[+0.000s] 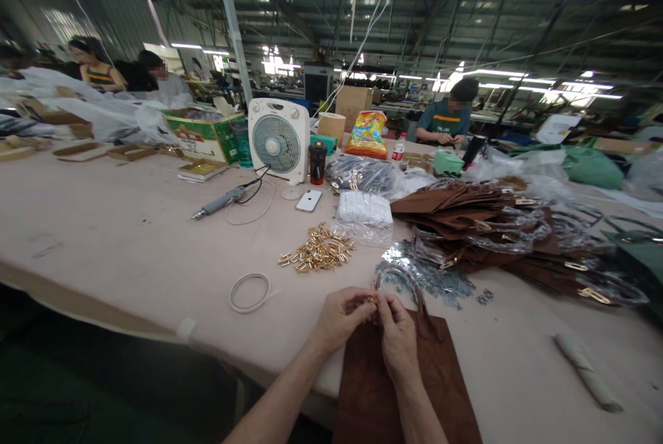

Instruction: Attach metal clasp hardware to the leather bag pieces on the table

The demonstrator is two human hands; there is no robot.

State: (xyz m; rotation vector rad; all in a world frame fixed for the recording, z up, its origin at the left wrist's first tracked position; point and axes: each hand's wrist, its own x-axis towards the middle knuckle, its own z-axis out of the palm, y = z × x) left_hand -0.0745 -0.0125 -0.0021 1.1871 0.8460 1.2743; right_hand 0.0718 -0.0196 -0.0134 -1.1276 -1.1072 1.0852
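Note:
My left hand (342, 315) and my right hand (398, 335) meet at the near table edge, fingers pinched together on a small gold metal fitting (369, 300). It sits at the top of a brown bag piece (398, 389) that lies under my hands, with a plastic-wrapped handle (401, 278) curving up from it. A heap of gold fittings (318, 251) lies just beyond my hands. To the right of it is a scatter of small silver parts (440, 282).
A stack of brown bag pieces with wrapped handles (497, 230) fills the right. A tape ring (250, 292), an electric screwdriver (220, 204), a phone (309, 200), a white fan (278, 140) and a cup (318, 162) stand on the table (114, 237). Other people work at the far edge.

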